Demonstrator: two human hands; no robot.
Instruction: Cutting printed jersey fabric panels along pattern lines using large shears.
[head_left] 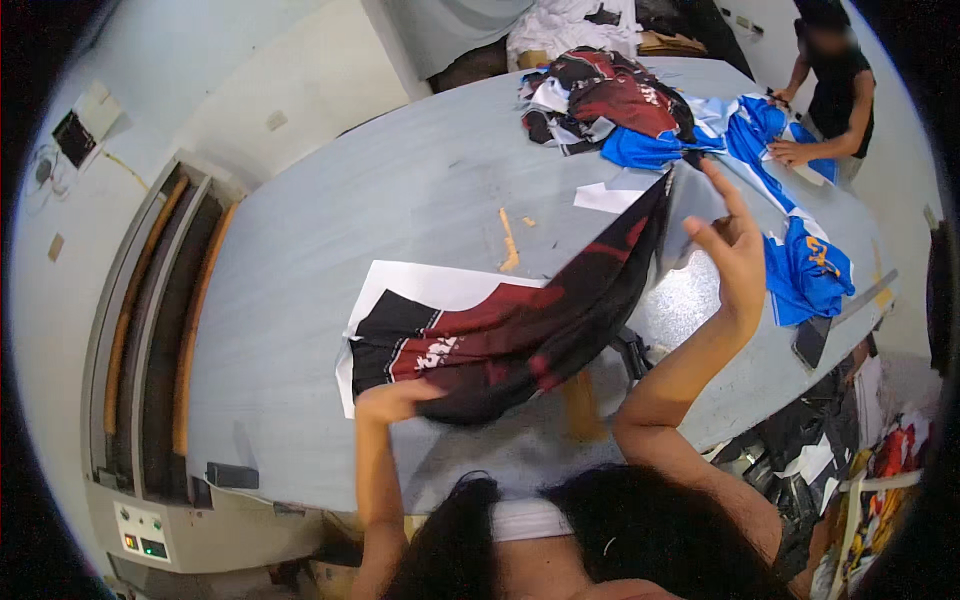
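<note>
A black and dark red printed fabric piece (500, 360) stretches diagonally across white paper (420, 280), its narrow end raised at the upper right. My left hand (395, 400) grips its lower left edge, slightly blurred. My right hand (730, 245) is beside the raised end with index finger and thumb spread apart; whether it touches the fabric is unclear. A dark tool (630, 352), partly hidden, lies below the fabric. A smaller white paper (598, 197) lies above it, near a tan strip (508, 240).
The grey table (270, 330) holds piled printed fabric (610, 100), blue-and-white pieces (805, 275), a dark phone-like object (810, 340) and a ruler (865, 298). Another person (840, 95) handles fabric at the upper right. A machine (150, 320) stands left; fabric scraps (790, 480) sit lower right.
</note>
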